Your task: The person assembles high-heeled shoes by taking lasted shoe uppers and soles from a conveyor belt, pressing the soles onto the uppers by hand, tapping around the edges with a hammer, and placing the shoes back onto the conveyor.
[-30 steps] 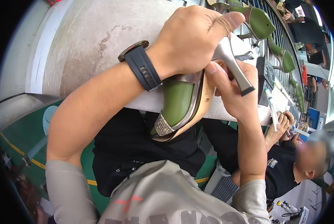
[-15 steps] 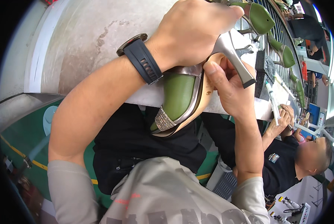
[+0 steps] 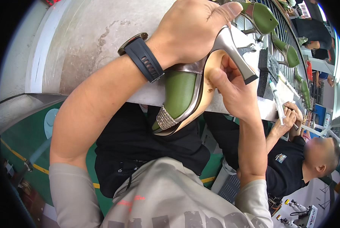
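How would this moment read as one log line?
Left hand: gripping shoe near heel | Right hand: touching sole | Shoe: sparkly strap, green form inside | Nearby: more green forms, another person's hands

The left arm (image 3: 92, 106) is bent, the left hand (image 3: 190, 32) clasped, thumb extended; the right hand (image 3: 236, 89) sets its thumb near curled fingers.

Glossy met. heel (image 3: 235, 55), smooth plas. last (image 3: 180, 91) w/ sheen, rough glittery toe band (image 3: 165, 119), matt rubbery watchstrap (image 3: 144, 60)
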`<state>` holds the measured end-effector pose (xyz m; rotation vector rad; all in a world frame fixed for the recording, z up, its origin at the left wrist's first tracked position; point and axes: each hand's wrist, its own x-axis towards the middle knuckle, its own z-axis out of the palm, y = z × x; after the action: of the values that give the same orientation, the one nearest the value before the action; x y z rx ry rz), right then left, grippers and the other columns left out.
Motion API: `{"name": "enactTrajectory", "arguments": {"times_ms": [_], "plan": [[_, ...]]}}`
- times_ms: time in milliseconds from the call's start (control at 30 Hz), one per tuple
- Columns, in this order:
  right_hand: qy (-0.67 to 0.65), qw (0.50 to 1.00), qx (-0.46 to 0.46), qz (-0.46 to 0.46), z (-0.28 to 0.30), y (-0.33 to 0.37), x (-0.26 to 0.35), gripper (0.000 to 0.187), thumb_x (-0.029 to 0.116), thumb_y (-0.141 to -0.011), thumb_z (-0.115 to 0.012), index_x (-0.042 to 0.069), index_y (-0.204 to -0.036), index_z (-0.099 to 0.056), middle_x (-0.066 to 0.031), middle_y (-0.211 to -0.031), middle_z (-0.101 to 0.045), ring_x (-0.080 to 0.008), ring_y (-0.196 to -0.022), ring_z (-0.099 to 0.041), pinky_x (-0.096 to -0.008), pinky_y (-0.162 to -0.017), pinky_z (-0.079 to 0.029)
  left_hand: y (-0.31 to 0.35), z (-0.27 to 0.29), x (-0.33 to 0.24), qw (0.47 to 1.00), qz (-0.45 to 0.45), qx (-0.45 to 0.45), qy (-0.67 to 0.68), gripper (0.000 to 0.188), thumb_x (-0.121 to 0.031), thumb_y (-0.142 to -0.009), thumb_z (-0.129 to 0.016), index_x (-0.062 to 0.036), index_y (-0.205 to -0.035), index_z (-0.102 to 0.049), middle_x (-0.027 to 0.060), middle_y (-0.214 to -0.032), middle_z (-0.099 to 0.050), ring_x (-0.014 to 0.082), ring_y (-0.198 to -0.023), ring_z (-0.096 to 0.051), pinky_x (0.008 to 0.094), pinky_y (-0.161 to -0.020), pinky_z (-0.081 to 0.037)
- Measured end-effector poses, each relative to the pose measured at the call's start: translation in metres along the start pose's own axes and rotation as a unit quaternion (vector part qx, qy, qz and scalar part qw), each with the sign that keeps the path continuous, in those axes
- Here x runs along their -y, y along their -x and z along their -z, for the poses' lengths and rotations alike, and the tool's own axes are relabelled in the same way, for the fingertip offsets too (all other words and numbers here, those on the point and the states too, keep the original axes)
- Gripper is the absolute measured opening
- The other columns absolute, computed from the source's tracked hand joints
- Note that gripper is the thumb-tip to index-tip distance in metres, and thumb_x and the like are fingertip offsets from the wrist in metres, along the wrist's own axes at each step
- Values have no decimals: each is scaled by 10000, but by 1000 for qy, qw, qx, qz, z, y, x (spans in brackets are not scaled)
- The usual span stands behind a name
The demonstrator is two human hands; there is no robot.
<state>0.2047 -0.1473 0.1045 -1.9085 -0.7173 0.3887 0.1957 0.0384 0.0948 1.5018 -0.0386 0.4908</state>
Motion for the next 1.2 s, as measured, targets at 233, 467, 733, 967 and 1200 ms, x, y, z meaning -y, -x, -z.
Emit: {"name": "enactTrajectory", "arguments": {"times_ms": [233, 467, 733, 967, 1200], "plan": [[-25, 999, 15, -34, 3, 4, 10, 260, 198, -922, -817, -25, -994, -704, 14, -736, -650, -41, -646, -575, -224, -580, -463, -4, -2, -3, 999, 28, 39, -15, 598, -434, -1085, -542, 71, -790, -668, 218, -660, -626, 281, -589, -593, 398, -597, -470], [-12, 997, -38, -59, -10, 6, 19, 248, 171, -909, -816, -34, -955, -685, 15, -703, -631, -49, -607, -545, -227, -558, -446, -6, -1, 0, 998, 10, 30, -50, 616, -453, -1085, -540, 72, -785, -663, 205, -641, -615, 255, -574, -556, 397, -595, -468], [-236, 969, -23, -68, -25, 64, 20, 868, 96, -903, -800, -53, -1584, -283, -217, -1485, -498, -280, -1361, -536, -406, -1114, -467, -1, -1, 1, 999, 19, 44, -17, 640, -477, -1085, -544, 70, -771, -656, 136, -586, -563, 134, -582, -499, 361, -554, -438], [-268, 950, -80, -136, -43, 53, 31, 804, 80, -907, -789, -120, -1527, -318, -210, -1343, -609, -206, -1193, -646, -332, -1005, -535, -4, 5, -3, 996, 44, 55, -53, 607, -480, -1054, -598, 54, -769, -631, 133, -585, -528, 149, -587, -485, 375, -550, -420], [-208, 976, -37, -46, -29, -6, 40, 417, 155, -899, -812, -62, -1218, -654, -125, -1033, -753, -162, -907, -735, -315, -801, -609, -4, 64, -9, 977, -18, 200, -73, 704, -382, -733, -942, 6, -1222, -616, 114, -1075, -686, 197, -975, -648, 331, -911, -518]]}}
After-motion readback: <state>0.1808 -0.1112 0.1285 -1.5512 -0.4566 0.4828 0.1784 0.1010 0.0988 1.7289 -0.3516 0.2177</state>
